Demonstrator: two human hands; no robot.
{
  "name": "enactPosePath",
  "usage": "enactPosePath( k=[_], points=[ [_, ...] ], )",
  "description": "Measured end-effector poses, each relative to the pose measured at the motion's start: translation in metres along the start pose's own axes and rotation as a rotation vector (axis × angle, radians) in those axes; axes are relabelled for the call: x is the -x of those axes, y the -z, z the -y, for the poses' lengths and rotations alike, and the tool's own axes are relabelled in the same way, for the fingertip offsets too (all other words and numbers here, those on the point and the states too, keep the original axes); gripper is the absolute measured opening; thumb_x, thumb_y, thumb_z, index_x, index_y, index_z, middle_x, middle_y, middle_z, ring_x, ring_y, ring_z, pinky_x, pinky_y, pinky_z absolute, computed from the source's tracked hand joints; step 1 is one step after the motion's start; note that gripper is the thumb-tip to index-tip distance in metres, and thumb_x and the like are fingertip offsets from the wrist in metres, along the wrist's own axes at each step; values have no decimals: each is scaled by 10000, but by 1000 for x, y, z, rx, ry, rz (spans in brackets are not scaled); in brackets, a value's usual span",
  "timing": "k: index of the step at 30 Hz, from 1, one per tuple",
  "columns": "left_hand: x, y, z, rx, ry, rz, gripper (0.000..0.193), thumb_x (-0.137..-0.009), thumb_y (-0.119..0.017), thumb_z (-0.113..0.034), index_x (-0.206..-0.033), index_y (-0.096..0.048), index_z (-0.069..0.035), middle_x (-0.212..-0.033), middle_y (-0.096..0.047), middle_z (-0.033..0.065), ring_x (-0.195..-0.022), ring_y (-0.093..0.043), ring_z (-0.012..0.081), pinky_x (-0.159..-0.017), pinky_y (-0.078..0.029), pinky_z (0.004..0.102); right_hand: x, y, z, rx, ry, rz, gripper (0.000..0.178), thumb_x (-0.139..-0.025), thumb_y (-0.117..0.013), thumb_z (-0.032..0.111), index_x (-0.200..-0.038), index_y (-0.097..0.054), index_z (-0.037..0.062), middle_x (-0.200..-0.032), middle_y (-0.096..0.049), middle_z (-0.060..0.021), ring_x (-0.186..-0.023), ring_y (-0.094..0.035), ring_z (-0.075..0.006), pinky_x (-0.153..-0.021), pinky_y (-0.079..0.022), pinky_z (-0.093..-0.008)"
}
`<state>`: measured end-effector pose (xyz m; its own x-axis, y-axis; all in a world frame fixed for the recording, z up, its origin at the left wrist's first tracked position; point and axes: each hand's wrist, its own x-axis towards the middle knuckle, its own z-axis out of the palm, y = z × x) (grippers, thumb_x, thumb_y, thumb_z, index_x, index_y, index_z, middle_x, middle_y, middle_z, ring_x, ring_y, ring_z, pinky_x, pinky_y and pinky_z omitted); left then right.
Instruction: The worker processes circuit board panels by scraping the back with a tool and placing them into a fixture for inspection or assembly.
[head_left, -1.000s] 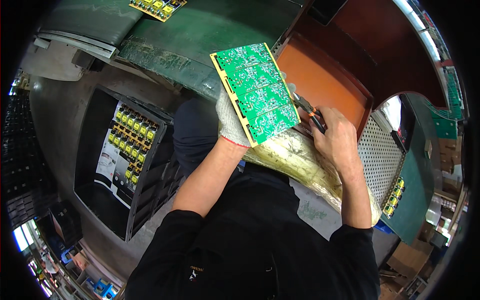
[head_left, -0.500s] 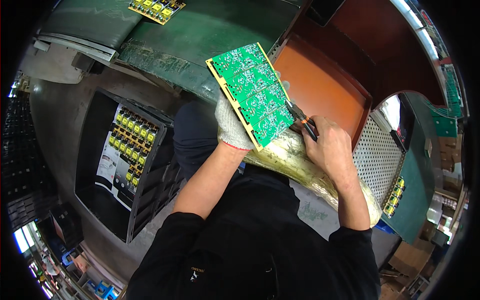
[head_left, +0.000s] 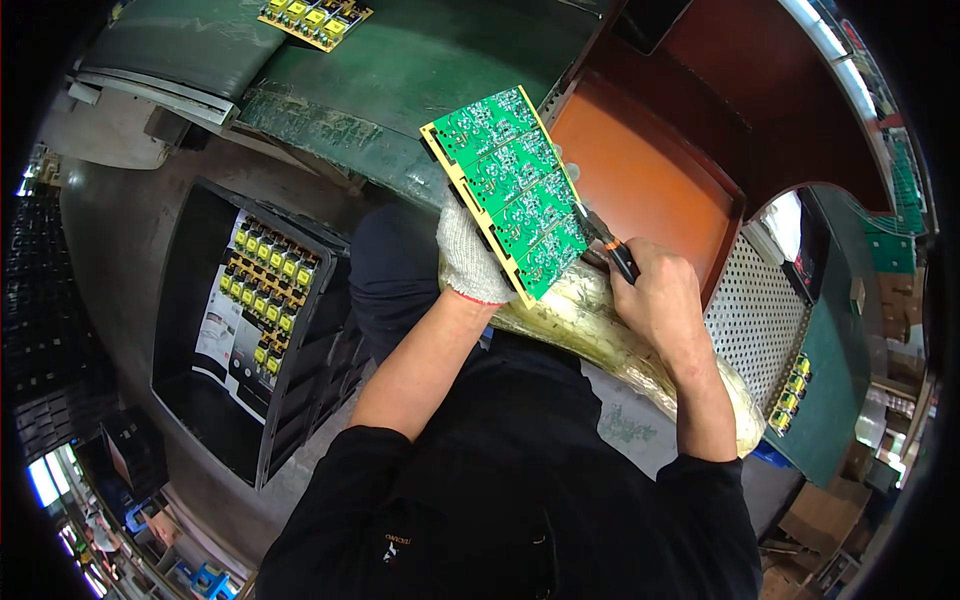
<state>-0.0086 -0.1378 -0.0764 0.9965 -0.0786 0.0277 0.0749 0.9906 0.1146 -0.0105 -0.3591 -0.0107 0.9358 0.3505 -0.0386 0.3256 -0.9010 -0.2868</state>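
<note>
Fingers: left hand (head_left: 470, 255), in a white knit glove, grips the board (head_left: 508, 193) along its lower left edge; right hand (head_left: 657, 300), bare, is closed round a tool (head_left: 608, 242) with a dark handle.
Crate: a black crate (head_left: 195, 400) at the far left holds a tray of yellow parts (head_left: 265, 290), well apart from both hands.
Board: green, held up over the green bench (head_left: 400, 70) and the wrapped bench edge (head_left: 600, 335); its long axis runs from upper left to lower right, tilted, printed face to the camera.
Room: open air above and left of the board; an orange tray (head_left: 650, 180) lies just to its right.
Tool: its tip seems to touch the board's right edge, though the contact is small and hard to read.
Arms: both forearms rise from the lower edge, the left bare to the glove, the right bent inward at the wrist.
</note>
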Motion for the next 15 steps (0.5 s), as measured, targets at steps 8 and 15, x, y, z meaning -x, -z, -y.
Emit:
enactPosePath(
  k=[8,15],
  points=[
    [-1,-2,-1,-13,3,-3,736,-1133,-408,-603,-1647,-475,-81,-1587,-575,230,-1442,-560,477,-1167,-506,633,-3,1,5,13,38,-112,208,-962,-770,196,-1012,-750,-5,-916,-750,-272,-868,-736,-480,-792,-584,-556],
    [-1,-3,0,-2,12,9,736,-1133,-406,-602,-1646,-474,-78,-1583,-578,230,-1445,-557,475,-1171,-506,631,-2,-2,-6,16,38,-11,226,-910,-751,173,-1049,-733,-4,-946,-753,-239,-897,-742,-449,-806,-596,-543]
  ],
)
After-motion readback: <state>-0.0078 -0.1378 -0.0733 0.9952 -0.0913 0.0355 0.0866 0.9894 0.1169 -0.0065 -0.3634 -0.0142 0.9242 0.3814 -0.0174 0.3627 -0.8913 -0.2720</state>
